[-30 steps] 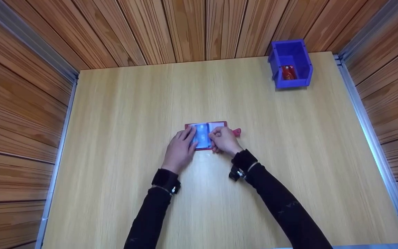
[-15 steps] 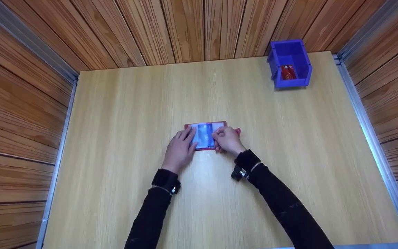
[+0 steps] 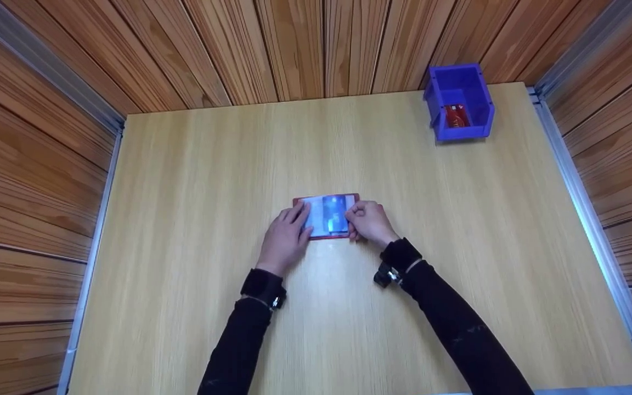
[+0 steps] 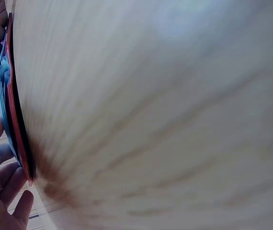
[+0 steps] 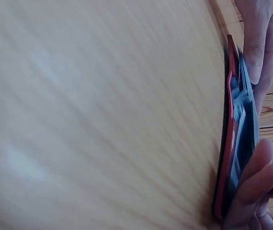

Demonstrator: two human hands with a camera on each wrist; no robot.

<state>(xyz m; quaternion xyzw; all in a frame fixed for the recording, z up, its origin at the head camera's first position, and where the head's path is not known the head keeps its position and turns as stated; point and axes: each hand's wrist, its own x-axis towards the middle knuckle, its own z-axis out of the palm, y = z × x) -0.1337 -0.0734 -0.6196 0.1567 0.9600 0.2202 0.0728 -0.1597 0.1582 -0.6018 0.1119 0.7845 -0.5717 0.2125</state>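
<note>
A red card holder [image 5: 230,136] lies spread open on the table, with bluish clear plastic sleeves inside. My left hand [image 3: 283,241] rests on its left half in the head view, fingers laid over the sleeves. At the right half, my right hand [image 3: 371,221] pinches the edge of a shiny blue sleeve [image 3: 334,214] between thumb and finger. From the right wrist view, that sleeve stands a little apart from the pages beneath. The holder's right end is largely hidden by my right hand.
A purple bin [image 3: 463,133] stands at the back right of the wooden table [image 3: 201,181], with a red packet [image 3: 457,116] inside. Wood-panelled walls with metal rails enclose the back and sides.
My right hand has moved to the right, drawing the blue sleeve across to the holder's right half. My left hand has stayed in place.
</note>
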